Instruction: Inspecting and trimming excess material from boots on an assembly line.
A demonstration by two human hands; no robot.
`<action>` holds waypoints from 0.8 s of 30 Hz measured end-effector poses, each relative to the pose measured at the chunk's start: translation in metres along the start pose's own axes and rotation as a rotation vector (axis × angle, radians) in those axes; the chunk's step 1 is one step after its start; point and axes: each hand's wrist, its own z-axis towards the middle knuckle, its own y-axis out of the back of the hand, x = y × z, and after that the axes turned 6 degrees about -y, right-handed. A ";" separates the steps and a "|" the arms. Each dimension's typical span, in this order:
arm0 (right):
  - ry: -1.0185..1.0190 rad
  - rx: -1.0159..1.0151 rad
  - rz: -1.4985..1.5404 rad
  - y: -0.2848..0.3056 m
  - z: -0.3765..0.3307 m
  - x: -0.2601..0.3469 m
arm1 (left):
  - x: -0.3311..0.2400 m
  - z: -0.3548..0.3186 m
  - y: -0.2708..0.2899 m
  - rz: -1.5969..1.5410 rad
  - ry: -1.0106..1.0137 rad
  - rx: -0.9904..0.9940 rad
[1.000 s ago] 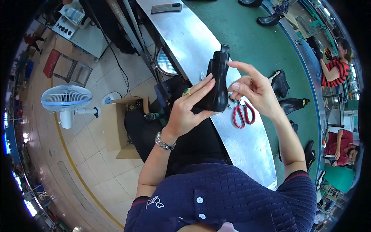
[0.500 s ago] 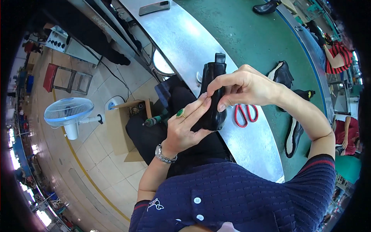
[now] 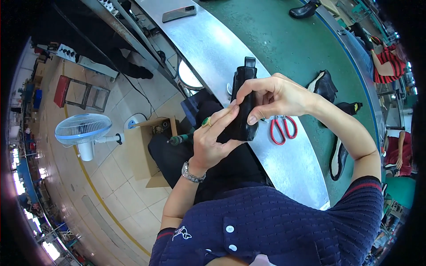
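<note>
A black, shiny leather boot (image 3: 242, 113) with a pull tab at its far end is held over the metal table's left edge. My left hand (image 3: 215, 137) grips its near left side, fingers laid along the leather and thumb underneath. From the right, my right hand (image 3: 279, 95) bends over the boot, its index finger meeting the left fingertips and its thumb pressing the right side. Whether something small is pinched between the fingertips cannot be made out. Just right of the boot lie red-handled scissors (image 3: 283, 129), their blades mostly hidden by my right hand.
A phone (image 3: 179, 13) lies at the far end of the metal table (image 3: 293, 168). Black shoes (image 3: 323, 86) rest on the green surface (image 3: 248, 31) to the right. On the left stand a cardboard box (image 3: 142, 153), a fan (image 3: 84, 133) and a red stool (image 3: 82, 93). Other people are at the far right.
The boot and both hands have shifted slightly away from me. My grip looks much the same, with the fingertips still together on the leather. The view has moved a little.
</note>
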 end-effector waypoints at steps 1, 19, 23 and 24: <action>-0.022 -0.008 0.016 0.000 0.001 0.001 | -0.001 0.000 -0.001 0.020 -0.010 -0.010; 0.180 -0.588 0.784 -0.075 -0.001 -0.065 | 0.004 -0.004 -0.008 -0.103 0.140 -0.055; 0.189 -0.585 0.838 -0.075 -0.004 -0.071 | 0.009 -0.001 -0.008 -0.123 0.136 0.019; 0.185 -0.593 0.839 -0.073 -0.006 -0.073 | 0.010 0.005 -0.009 -0.095 0.096 0.071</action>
